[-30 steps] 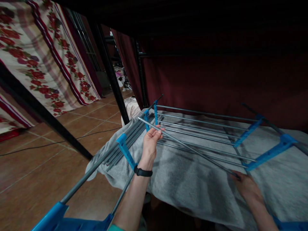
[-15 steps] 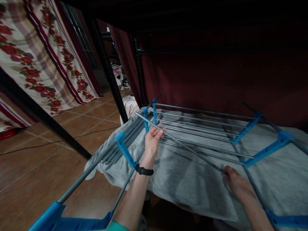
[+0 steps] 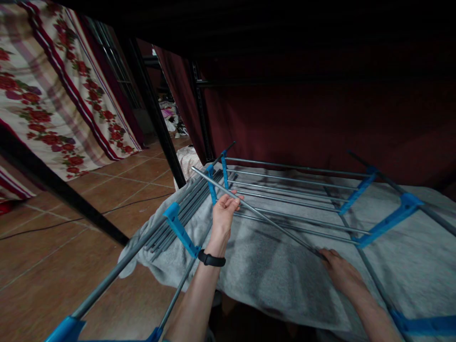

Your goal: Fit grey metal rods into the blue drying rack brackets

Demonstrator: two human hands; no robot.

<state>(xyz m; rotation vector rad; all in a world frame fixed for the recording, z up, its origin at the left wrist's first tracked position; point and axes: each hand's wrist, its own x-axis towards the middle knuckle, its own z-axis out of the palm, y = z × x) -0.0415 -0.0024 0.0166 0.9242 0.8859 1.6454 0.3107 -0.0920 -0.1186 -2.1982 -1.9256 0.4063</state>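
A gray metal tube (image 3: 278, 226) hangs over the gray blanket (image 3: 270, 273), its long axis slanting from near the far left corner toward the front edge, rightward. The left hand (image 3: 223, 211) pinches it between fingertips; the right hand's (image 3: 342, 273) fingers clamp its nearer end.

One head cam, pretty close in

Looks forward and down from over the near edge of the grey blanket (image 3: 274, 280) toward its far edge and the dark red curtain (image 3: 302, 126), left hand (image 3: 225, 211) and right hand (image 3: 340, 273) just ahead of the lens.
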